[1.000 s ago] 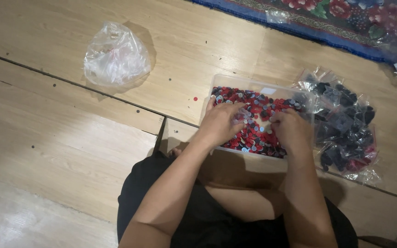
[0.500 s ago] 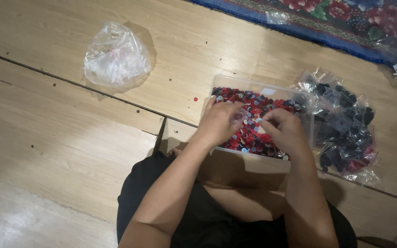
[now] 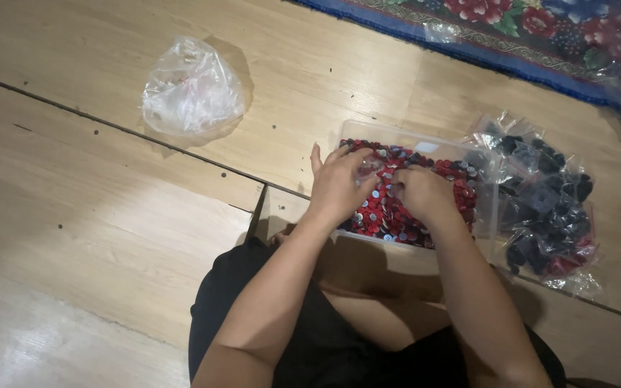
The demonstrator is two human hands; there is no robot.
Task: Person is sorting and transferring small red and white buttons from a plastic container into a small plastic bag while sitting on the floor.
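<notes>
A clear plastic tray point(image 3: 425, 139) lies on the wooden floor in front of my lap, filled with several small round red and silver pieces point(image 3: 463, 195). Both hands are inside it. My left hand point(image 3: 339, 185) lies over the tray's left part with its thumb raised and its fingers bent down onto the pieces. My right hand point(image 3: 423, 194) is curled over the middle, knuckles up. The fingertips of both hands meet near the tray's centre and are hidden, so what they pinch does not show.
A clear bag of dark pieces point(image 3: 549, 205) touches the tray's right side. A crumpled clear plastic bag point(image 3: 192, 90) lies at the far left on the plank floor point(image 3: 109, 208). A flowered rug with a blue border point(image 3: 533, 32) runs along the top right.
My right hand has moved left across the tray until its fingers meet those of the left hand. My left hand has shifted slightly toward the tray's left end.
</notes>
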